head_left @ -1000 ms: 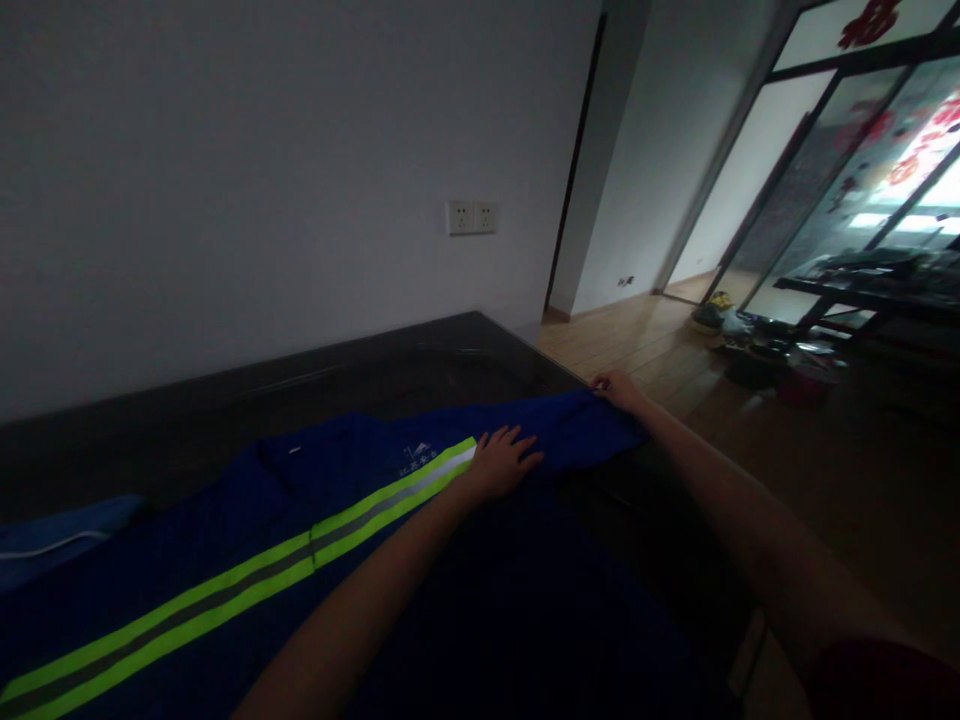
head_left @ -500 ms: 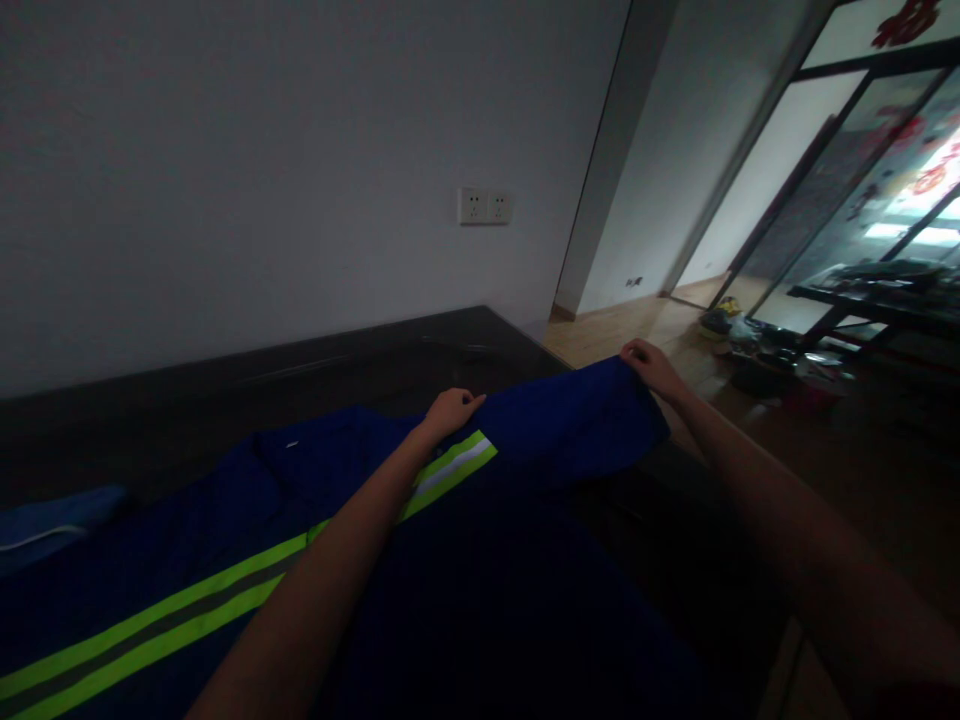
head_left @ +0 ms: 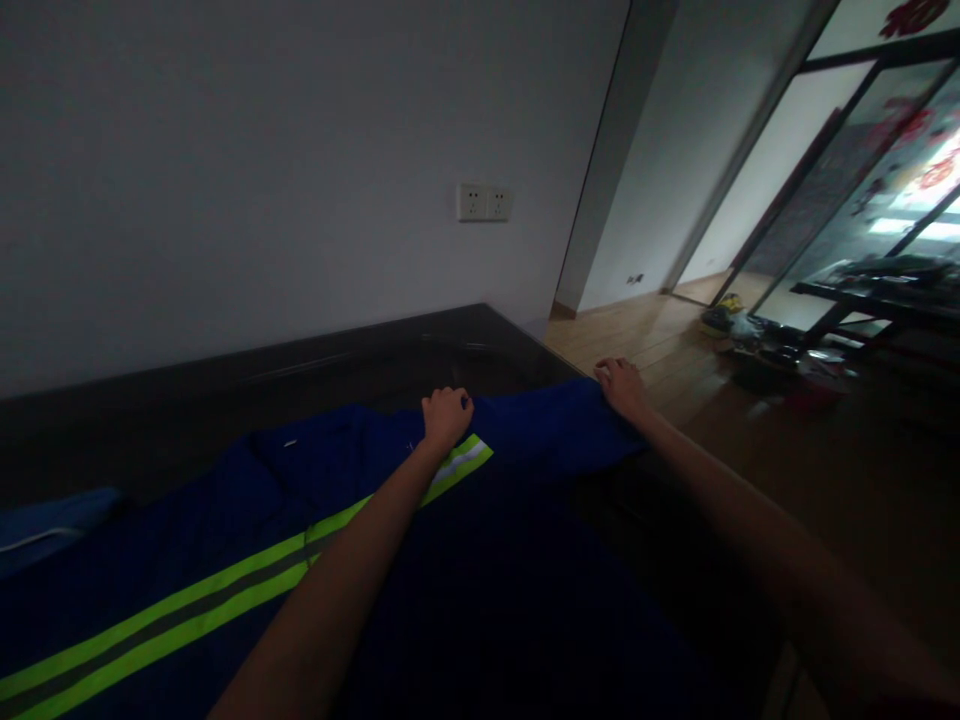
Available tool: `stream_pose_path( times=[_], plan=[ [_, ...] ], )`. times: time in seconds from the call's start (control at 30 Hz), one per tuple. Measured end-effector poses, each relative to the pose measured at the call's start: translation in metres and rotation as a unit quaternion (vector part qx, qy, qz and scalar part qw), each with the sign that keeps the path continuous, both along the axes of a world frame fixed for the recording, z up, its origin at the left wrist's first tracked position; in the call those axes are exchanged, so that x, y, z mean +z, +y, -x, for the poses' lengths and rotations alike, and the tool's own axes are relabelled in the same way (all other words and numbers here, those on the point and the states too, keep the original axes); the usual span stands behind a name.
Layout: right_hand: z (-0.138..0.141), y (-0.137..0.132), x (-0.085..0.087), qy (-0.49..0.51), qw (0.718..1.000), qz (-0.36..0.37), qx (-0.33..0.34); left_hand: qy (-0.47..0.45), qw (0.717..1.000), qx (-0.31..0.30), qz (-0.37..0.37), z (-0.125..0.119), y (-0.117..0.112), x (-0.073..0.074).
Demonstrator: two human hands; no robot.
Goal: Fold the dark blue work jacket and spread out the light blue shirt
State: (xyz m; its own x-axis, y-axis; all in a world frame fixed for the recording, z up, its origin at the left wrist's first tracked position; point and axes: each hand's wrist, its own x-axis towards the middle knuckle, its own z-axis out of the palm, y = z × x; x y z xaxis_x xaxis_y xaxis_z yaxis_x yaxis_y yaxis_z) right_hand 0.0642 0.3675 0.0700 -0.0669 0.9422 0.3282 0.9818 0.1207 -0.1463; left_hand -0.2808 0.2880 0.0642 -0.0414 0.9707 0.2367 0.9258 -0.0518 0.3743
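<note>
A dark blue work jacket [head_left: 300,475] with yellow-green and grey reflective stripes lies spread over a dark table. My left hand [head_left: 448,415] is closed at its shoulder, fingers curled onto the cloth just above the short end of the stripe. Farther right, my right hand [head_left: 621,388] grips the end of the sleeve [head_left: 547,420] near the table's right edge. Its fingertips bend over the upper border of the sleeve. Much of the jacket's lower part is lost in deep shadow, and my left forearm hides some of the stripes.
The dark tabletop [head_left: 360,365] runs along a pale wall with a double socket [head_left: 484,203]. At the far left lies a lighter blue cloth [head_left: 60,525] with a white line. Beyond the table are a wooden floor [head_left: 600,345], bags, basins [head_left: 821,375] and another table [head_left: 885,290].
My right hand has come down and a little left, lowering the raised sleeve end toward the table. My left hand has stayed near the shoulder, its fingers more curled.
</note>
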Motion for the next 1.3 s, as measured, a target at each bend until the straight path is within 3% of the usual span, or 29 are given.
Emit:
stream_pose_path(
  times=[0.2, 0.33, 0.5, 0.63, 0.73, 0.77, 0.83, 0.93, 1.03, 1.17, 1.3],
  plan=[
    [-0.004, -0.019, -0.025, 0.002, 0.996, 0.077, 0.041, 0.039, 0.999, 0.006, -0.024, 0.000, 0.000, -0.009],
    [-0.004, -0.026, -0.028, 0.019, 0.996, 0.076, 0.038, 0.053, 0.998, 0.010, -0.035, 0.003, 0.001, -0.010],
    [0.001, -0.036, -0.007, 0.039, 0.995, 0.043, 0.075, 0.053, 0.994, -0.001, -0.094, 0.001, -0.006, 0.001],
    [0.008, -0.064, 0.021, 0.049, 0.985, 0.048, 0.156, 0.048, 0.982, -0.099, -0.152, -0.019, -0.029, 0.022],
    [0.025, -0.106, 0.038, 0.019, 0.952, 0.083, 0.293, 0.056, 0.972, -0.200, -0.111, -0.046, -0.060, 0.028],
    [0.033, -0.121, 0.040, -0.012, 0.932, 0.095, 0.349, 0.061, 0.969, -0.222, -0.093, -0.055, -0.072, 0.027],
    [0.051, -0.148, 0.042, -0.101, 0.910, 0.098, 0.390, 0.071, 0.964, -0.248, -0.062, -0.069, -0.092, 0.018],
    [0.074, -0.168, 0.035, -0.229, 0.896, 0.059, 0.376, 0.080, 0.964, -0.253, -0.017, -0.079, -0.110, 0.000],
    [0.088, -0.166, 0.028, -0.293, 0.883, 0.012, 0.366, 0.083, 0.965, -0.247, 0.006, -0.080, -0.113, -0.013],
    [0.093, -0.155, 0.025, -0.316, 0.894, -0.017, 0.318, 0.085, 0.963, -0.254, 0.001, -0.078, -0.112, -0.016],
    [0.090, -0.153, 0.031, -0.329, 0.910, 0.021, 0.252, 0.076, 0.963, -0.259, 0.010, -0.079, -0.112, -0.014]
  ],
)
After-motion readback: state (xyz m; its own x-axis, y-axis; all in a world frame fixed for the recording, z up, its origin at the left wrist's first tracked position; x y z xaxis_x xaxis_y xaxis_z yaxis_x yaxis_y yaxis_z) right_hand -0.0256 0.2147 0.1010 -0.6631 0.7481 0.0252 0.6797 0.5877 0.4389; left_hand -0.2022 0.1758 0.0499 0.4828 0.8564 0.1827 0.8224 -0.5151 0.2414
